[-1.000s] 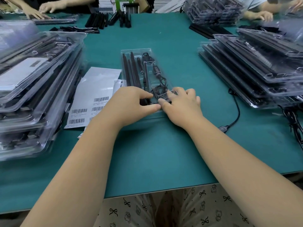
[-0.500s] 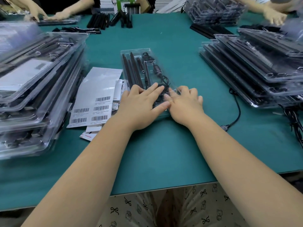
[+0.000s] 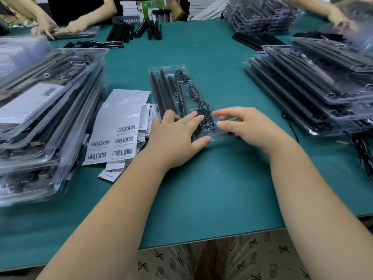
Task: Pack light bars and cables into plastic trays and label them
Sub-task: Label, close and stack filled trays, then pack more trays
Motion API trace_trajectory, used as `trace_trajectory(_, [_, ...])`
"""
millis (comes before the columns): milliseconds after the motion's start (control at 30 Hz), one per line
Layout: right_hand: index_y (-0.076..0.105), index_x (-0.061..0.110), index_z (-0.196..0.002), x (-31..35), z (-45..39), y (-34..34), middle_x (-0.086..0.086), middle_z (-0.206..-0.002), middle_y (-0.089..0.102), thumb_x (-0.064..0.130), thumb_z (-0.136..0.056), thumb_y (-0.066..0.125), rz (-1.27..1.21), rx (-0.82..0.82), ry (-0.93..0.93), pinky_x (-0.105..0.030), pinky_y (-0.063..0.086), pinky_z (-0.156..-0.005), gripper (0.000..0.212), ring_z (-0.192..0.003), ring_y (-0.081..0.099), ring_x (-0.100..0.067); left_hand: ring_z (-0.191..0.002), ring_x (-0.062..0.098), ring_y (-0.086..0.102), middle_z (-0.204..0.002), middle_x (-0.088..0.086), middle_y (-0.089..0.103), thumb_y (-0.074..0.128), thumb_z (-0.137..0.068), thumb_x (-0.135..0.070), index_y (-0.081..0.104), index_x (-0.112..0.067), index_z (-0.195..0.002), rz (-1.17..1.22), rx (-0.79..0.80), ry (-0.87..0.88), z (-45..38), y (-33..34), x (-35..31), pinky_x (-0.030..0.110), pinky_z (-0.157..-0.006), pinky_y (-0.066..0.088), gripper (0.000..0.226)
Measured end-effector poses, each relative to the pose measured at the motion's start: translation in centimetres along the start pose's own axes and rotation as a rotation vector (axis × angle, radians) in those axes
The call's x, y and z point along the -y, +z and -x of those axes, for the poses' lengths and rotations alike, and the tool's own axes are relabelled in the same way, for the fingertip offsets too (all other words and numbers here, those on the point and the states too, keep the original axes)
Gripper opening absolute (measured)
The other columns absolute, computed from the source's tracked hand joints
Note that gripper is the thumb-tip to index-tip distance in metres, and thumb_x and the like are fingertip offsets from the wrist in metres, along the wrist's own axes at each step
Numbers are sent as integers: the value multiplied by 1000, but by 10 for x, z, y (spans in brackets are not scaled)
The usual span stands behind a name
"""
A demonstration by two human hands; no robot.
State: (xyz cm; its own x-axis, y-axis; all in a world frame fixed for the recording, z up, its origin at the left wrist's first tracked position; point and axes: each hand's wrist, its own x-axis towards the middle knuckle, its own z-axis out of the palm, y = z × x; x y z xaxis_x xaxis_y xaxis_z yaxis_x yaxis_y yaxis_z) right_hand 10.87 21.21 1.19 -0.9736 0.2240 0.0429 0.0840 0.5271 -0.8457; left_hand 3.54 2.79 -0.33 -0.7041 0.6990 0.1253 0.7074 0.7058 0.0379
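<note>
**Plastic tray packed at mid-bench**

Plastic tray lies lengthwise on the green bench, holding about five black light bars and one coiled cable. Left hand presses flat on its near end, fingers straight. Right hand hovers beside it, fingers loosely spread, holding nothing. One label sheet lies left.

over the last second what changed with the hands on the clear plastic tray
The left hand went from a curled grip at the near end of the clear plastic tray to lying flat on it with straight fingers. The right hand lifted off and drew slightly right, fingers loose, holding nothing. The tray, the barcode label sheets and the tray stacks stayed put.
</note>
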Motion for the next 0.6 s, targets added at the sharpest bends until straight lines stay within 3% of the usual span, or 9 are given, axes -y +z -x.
trace_trajectory(67, [67,40,-85,4,-1,6,18,-67,59,23,-84,68,91,-60,-26,-4,38,-57,16,-56,51,9,-113,17,32,-153,-21,25,20,-79,-77,26,-42,-146,8,14,32,4,-5,0,37,-91,23,76])
trace_trajectory(133, [66,37,-78,8,-2,10,12,-63,59,22,-82,69,104,-88,-12,-12,43,-57,16,-54,51,1,-107,16,38,-144,-21,42,22,-75,-80,43,-41,-138,124,13,72,11,-16,3,36,-96,30,77])
trace_trajectory(233, [65,38,-78,10,-1,10,12,-71,59,24,-85,65,132,-82,17,-20,45,-59,15,-60,54,-7,-94,21,57,-103,-9,69,38,-82,-57,68,-31,-106,383,-231,-71,14,-34,14,38,-85,47,47])
trace_trajectory(300, [66,35,-79,11,-2,12,15,-71,55,26,-87,61,188,-156,-12,-9,39,-55,14,-60,52,2,-107,30,52,-113,3,67,49,-88,-39,64,-21,-117,244,-427,-321,12,-38,30,39,-85,44,37])
trace_trajectory(400, [65,34,-83,12,-3,12,19,-78,53,26,-89,57,186,-262,-29,1,33,-56,12,-65,47,16,-118,37,42,-130,15,54,53,-90,-31,45,-11,-135,90,-273,-604,16,-37,49,43,-87,39,50])
trace_trajectory(500, [64,33,-83,13,-5,10,18,-79,57,24,-89,56,90,-361,-9,-8,36,-60,13,-66,52,3,-99,37,51,-115,17,58,44,-95,-21,37,-16,-138,169,-206,-652,15,-31,59,38,-69,37,44])
trace_trajectory(600, [64,33,-84,12,-3,11,15,-82,58,24,-89,56,51,-382,-6,-17,37,-62,13,-68,53,-4,-79,32,47,-97,12,56,38,-92,-6,47,-25,-123,189,-235,-639,14,-35,58,34,-57,31,38])
